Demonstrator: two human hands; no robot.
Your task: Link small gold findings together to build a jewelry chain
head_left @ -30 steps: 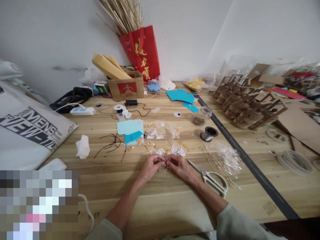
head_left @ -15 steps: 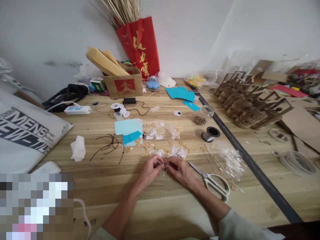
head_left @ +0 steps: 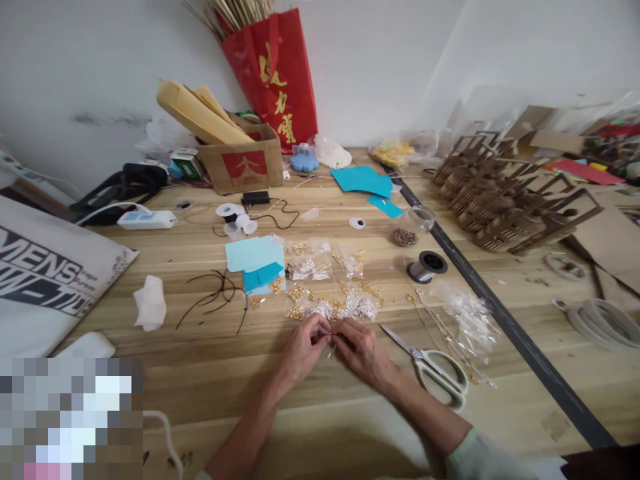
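Observation:
My left hand [head_left: 306, 347] and my right hand [head_left: 361, 352] meet fingertip to fingertip low over the table, both closed in a pinch. Between them is something tiny that I cannot make out, with a thin pale strand hanging below the fingers. Just beyond the fingertips lie heaps of small silver pieces [head_left: 361, 303] and gold pieces [head_left: 296, 293]. Scissors [head_left: 434, 370] with pale handles rest to the right of my right hand, blades closed and pointing toward the heaps. Gold and silver chains [head_left: 445, 330] lie past the scissors.
A wire spool [head_left: 427, 267] and a cup of beads [head_left: 406, 236] stand to the right. Dark cords [head_left: 219, 293] and blue sheets [head_left: 255, 253] lie left. Behind are a cardboard box [head_left: 245, 163] and a red bag [head_left: 280, 87]; brown wooden pieces [head_left: 505, 200] crowd the far right.
The view has shifted slightly. Both hands stay together in nearly the same place, with the fingers still pinched and only small finger movement.

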